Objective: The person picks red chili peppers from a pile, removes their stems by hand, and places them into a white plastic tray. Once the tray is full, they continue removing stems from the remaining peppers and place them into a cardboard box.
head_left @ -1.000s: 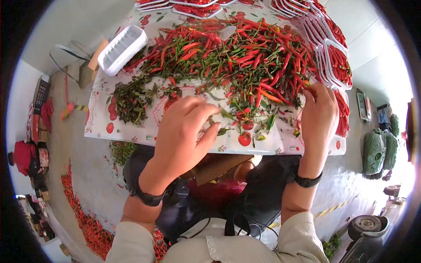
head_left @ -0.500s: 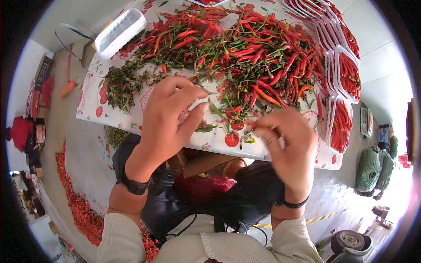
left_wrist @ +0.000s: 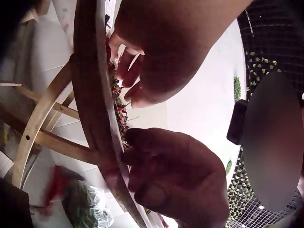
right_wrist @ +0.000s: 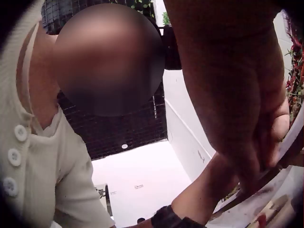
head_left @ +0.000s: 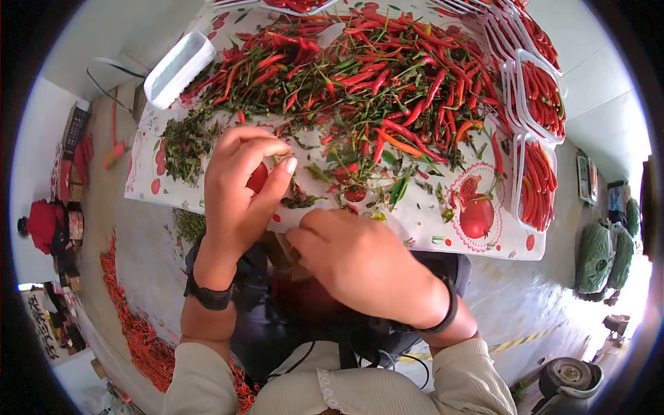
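My left hand (head_left: 238,183) hovers over the near left part of the table, fingers loosely curved and thumb apart from them. Nothing shows between its fingers in the left wrist view. Low at the table's near edge is my right hand (head_left: 360,259), its back to the head camera. Its fingers (left_wrist: 137,173) look curled in the left wrist view, and I cannot tell whether they hold anything. Beyond both hands spreads a big heap of red chili peppers (head_left: 415,104) with green stems and leaves. Loose leaf scraps (head_left: 398,190) lie in front of it.
Trays packed with chilies (head_left: 536,183) line the table's right side. An empty white tray (head_left: 180,69) stands at the left, above a pile of dark leaves (head_left: 183,152). More chilies (head_left: 142,360) lie on the floor at left. A cardboard box (head_left: 280,252) sits below the table edge.
My right hand went from the heap's right side, carrying an orange-red chili half a second ago, across to the near edge beside my left hand. The left hand shifted slightly left.
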Demonstrator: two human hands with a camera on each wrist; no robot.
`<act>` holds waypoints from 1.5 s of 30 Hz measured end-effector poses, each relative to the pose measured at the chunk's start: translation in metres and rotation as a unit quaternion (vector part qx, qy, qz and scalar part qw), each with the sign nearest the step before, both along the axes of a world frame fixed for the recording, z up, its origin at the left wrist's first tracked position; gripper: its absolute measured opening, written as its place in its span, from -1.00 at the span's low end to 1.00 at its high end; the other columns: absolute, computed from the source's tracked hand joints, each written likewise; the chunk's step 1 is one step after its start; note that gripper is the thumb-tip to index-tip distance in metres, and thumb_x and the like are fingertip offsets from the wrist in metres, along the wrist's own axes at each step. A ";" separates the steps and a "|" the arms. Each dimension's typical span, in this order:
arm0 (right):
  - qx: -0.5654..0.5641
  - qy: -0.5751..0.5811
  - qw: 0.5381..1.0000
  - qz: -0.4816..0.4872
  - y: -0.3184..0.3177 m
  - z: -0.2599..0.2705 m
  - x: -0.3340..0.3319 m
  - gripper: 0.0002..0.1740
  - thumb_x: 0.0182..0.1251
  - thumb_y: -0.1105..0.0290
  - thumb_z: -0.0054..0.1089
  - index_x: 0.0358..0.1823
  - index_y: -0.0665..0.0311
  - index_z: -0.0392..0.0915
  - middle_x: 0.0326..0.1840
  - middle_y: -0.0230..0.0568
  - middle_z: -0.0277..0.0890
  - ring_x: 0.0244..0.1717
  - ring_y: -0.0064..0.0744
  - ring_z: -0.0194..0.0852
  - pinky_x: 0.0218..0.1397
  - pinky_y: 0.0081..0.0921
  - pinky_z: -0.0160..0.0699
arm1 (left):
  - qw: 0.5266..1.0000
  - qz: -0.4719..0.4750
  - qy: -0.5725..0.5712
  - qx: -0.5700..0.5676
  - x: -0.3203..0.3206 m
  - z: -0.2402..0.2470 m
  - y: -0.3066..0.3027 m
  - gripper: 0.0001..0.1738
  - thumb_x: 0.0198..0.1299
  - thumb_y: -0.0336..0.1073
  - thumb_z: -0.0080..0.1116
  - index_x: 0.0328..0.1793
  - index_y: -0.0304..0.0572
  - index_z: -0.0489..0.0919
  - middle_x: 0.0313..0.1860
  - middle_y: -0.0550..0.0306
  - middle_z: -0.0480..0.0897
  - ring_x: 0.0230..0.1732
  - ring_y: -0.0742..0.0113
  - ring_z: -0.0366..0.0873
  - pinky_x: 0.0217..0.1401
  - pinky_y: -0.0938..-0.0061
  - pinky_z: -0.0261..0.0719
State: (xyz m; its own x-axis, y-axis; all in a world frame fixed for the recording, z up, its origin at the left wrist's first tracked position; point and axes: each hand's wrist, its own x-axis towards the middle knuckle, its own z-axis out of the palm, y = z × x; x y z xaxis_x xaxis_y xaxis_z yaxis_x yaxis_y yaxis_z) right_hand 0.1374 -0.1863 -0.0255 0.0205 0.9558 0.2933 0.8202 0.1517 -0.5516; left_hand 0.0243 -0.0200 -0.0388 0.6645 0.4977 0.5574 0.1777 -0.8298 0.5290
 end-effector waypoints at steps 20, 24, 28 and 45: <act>0.091 -0.063 0.918 -0.381 -0.006 0.002 0.093 -0.83 0.13 0.53 0.40 -0.21 0.27 0.73 -0.15 -0.09 0.63 -0.06 0.04 0.62 0.03 -0.12 0.58 | 0.995 -0.098 -0.018 0.022 0.008 -0.003 -0.015 -0.81 0.17 -0.42 0.42 -0.09 -0.19 0.69 -0.06 0.04 0.61 -0.09 0.10 0.58 -0.03 0.28 0.53; 0.195 -0.007 0.890 -0.413 0.002 0.016 0.081 -0.84 0.12 0.57 0.47 -0.26 0.27 0.71 -0.23 -0.27 0.66 -0.28 -0.36 0.61 -0.23 -0.42 0.54 | 0.996 -0.092 -0.013 -0.008 0.009 -0.008 -0.017 -0.78 0.14 -0.44 0.42 -0.09 -0.19 0.67 -0.07 0.03 0.61 -0.08 0.08 0.58 -0.03 0.25 0.53; 0.205 0.192 0.892 -0.355 0.004 0.017 0.058 -0.86 0.19 0.56 0.49 -0.25 0.25 0.70 -0.27 -0.38 0.66 -0.40 -0.62 0.51 -0.38 -0.65 0.38 | 0.995 -0.092 -0.016 0.043 0.008 -0.007 -0.009 -0.77 0.13 -0.42 0.42 -0.07 -0.17 0.67 -0.08 0.05 0.60 -0.09 0.05 0.56 -0.06 0.21 0.51; 0.007 0.093 0.996 -0.018 0.012 0.015 0.022 -0.78 0.13 0.59 0.42 -0.17 0.27 0.71 -0.13 -0.16 0.68 -0.05 -0.06 0.67 -0.02 -0.21 0.67 | 0.998 -0.025 -0.025 0.054 0.005 -0.013 0.003 -0.78 0.18 -0.40 0.38 -0.03 -0.13 0.70 -0.05 0.05 0.60 -0.02 0.00 0.58 0.01 0.17 0.52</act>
State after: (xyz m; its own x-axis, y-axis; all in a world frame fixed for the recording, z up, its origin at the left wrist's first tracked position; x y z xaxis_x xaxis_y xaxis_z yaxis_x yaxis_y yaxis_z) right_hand 0.1591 -0.1738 -0.0107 0.1101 0.9490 0.2953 0.7098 0.1329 -0.6918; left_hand 0.0291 -0.0175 -0.0517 0.6575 0.3993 0.6390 0.1107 -0.8900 0.4423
